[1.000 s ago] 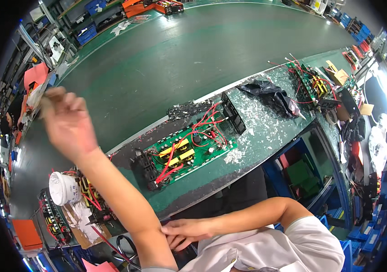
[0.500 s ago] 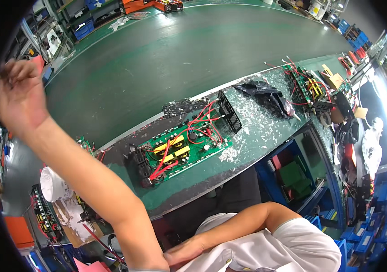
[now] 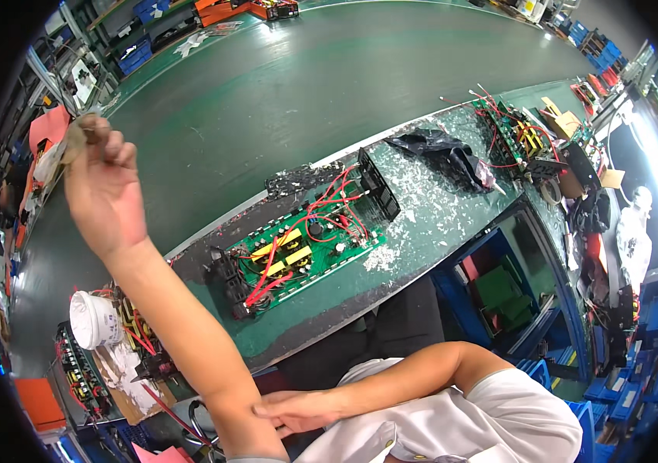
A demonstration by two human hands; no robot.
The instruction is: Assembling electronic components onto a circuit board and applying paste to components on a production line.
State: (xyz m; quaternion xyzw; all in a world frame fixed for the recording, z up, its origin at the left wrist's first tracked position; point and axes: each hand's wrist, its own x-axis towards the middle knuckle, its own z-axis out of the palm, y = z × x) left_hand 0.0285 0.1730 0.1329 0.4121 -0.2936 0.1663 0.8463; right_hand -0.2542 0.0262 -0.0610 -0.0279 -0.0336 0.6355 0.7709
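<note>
Raised over the bench's left side, my left hand (image 3: 109, 189) has its palm toward me and its fingers curled. A small brownish, blurred thing (image 3: 74, 144) shows at the thumb and fingertips; its kind is unclear. My right hand (image 3: 298, 411) lies across my body, fingers stretched out against the inside of my left elbow. Both hands are away from the green circuit board (image 3: 321, 266), which lies on the bench before me. It carries yellow-wrapped components, red wires, a black end panel (image 3: 377, 185) at its right end and black parts at its left.
A long green surface (image 3: 283, 92) spans the far side. Crumpled black plastic (image 3: 445, 154) and white scraps lie right of the board. More wired boards (image 3: 518, 135) stand at far right. A white tub (image 3: 95, 320) sits at left, and a blue-framed compartment (image 3: 502, 289) opens below the bench.
My left hand has swung to the right, and its fingers now close toward the thumb around a small thing. My right hand has shifted slightly up my left arm. The view has moved a little.
</note>
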